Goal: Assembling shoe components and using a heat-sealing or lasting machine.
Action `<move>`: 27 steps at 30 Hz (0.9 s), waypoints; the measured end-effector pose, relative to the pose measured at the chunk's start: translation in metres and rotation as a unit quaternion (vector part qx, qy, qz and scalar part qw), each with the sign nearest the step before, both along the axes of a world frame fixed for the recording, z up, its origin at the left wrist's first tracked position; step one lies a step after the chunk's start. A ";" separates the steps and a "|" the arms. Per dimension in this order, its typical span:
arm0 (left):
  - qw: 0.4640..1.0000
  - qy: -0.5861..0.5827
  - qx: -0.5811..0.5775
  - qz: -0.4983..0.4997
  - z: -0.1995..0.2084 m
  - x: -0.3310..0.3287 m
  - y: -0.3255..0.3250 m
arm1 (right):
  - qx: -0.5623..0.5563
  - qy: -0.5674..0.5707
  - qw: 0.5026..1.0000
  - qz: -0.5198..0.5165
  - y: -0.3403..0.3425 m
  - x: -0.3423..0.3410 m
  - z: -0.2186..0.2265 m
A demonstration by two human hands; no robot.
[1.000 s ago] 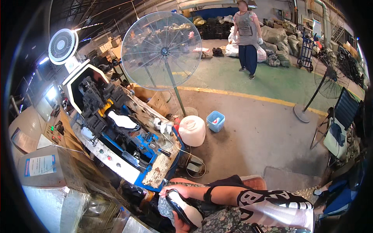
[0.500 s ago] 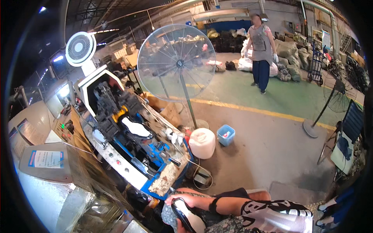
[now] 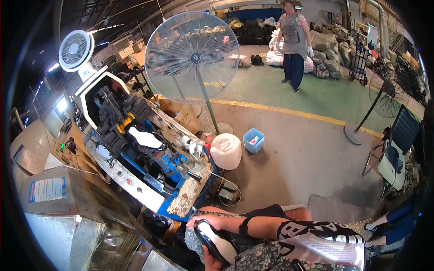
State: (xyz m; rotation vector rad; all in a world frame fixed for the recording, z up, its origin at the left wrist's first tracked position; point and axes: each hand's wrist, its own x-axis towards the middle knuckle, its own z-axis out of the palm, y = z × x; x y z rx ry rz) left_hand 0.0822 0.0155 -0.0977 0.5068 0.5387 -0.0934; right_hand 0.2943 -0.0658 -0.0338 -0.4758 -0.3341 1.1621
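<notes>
Low in the view I hold a shoe (image 3: 223, 246) with a glossy black rim and a pale, smooth face. It rests over my lap, on patterned cloth. My right hand (image 3: 205, 221) is closed round its upper end, with the forearm stretching in from the right. My left hand (image 3: 210, 261) grips its lower side, partly cut off by the picture's edge. Up and to the left, a similar black-and-white shoe (image 3: 145, 138) sits in the blue-and-black clamps of a machine (image 3: 183, 203).
A large standing fan (image 3: 195, 58) rises behind the machine. Near its base are a white plastic drum (image 3: 226, 151) and a blue bucket (image 3: 253, 140). A metal cabinet (image 3: 49, 217) fills the lower left. A person (image 3: 294, 45) stands at the back; a folding chair (image 3: 398, 153) is at right.
The whole scene has shifted up and slightly left in the picture. Both hands keep their hold on the shoe, with little change. The person at the back has shifted slightly.
</notes>
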 end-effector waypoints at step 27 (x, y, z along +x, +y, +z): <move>0.998 0.006 0.039 -0.056 -0.008 -0.003 0.006 | -0.013 0.014 1.000 0.003 -0.001 -0.003 -0.008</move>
